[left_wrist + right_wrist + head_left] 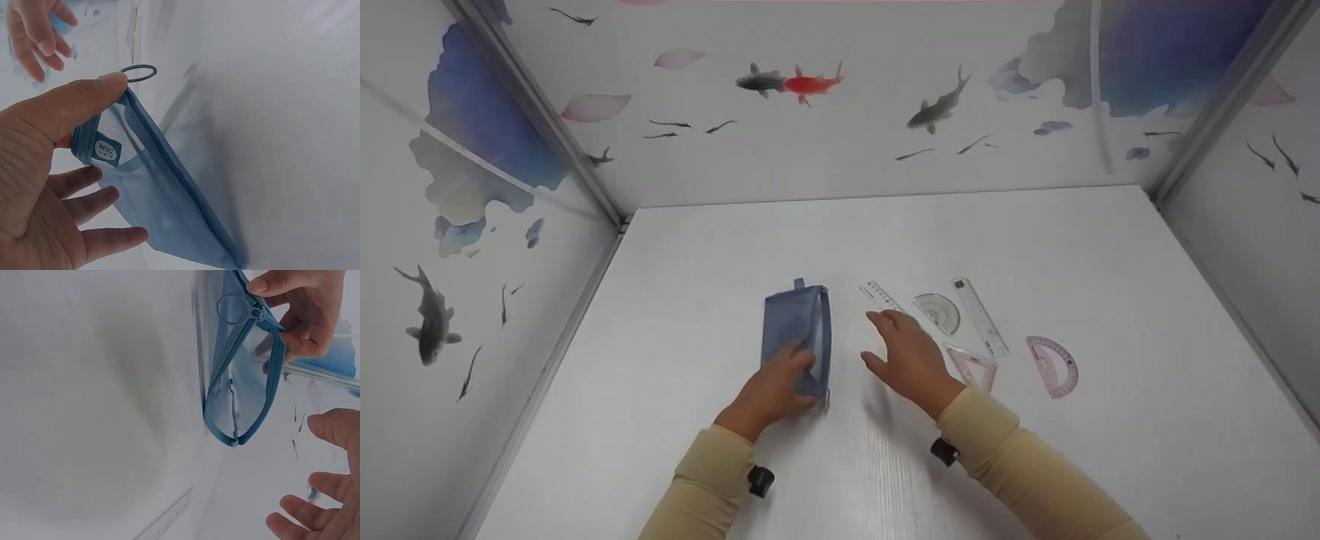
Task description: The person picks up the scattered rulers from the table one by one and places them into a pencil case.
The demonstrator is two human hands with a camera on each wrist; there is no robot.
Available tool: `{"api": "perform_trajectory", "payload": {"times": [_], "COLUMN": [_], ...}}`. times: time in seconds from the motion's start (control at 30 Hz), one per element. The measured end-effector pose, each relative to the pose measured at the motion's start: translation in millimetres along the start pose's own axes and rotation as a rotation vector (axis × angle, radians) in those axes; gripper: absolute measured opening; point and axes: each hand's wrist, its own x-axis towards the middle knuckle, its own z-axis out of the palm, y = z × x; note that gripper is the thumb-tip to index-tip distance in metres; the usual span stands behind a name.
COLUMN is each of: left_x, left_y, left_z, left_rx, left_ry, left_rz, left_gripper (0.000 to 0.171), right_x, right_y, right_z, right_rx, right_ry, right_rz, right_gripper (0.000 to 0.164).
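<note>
A blue mesh zip pouch [791, 319] lies left of the table's middle, its zipper side gaping. My left hand [772, 386] grips its near end; the thumb [84, 101] presses beside the zipper's pull ring [140, 73], while the other fingers spread along the mesh. In the right wrist view the pouch's zipper edge [275, 377] forms a wide loop. To its right hovers my right hand [911, 364], fingers apart and holding nothing. That hand partly covers a short clear ruler [877, 292] and is close to a pink set square [969, 355].
Beyond my right hand lie a clear protractor [937, 311] and a longer clear ruler [982, 319]. Farther right is a pink protractor [1066, 367]. Panels printed with fish enclose the white table [697, 247] at the back and both sides.
</note>
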Motion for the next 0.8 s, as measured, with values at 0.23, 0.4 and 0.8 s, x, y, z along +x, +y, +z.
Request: {"api": "perform_trajectory", "payload": {"times": [0.23, 0.4, 0.8], "left_x": [-0.4, 0.1, 1.0], "left_y": [2.0, 1.3, 0.0], "left_z": [-0.2, 0.4, 1.5], "left_rx": [-0.002, -0.005, 0.003], "left_ry": [-0.009, 0.002, 0.004], "left_rz": [-0.017, -0.012, -0.015], "left_gripper": [0.043, 0.04, 0.04], "right_x": [-7, -11, -25], "right_y": [4, 9, 24], "right_z": [-4, -7, -12], "right_rx": [-0.072, -0.108, -0.156], "right_ry": [-0.009, -0.036, -0.087], "right_rz": [-0.031, -0.062, -0.068], "right_gripper": [0.062, 0.064, 0.066]}}
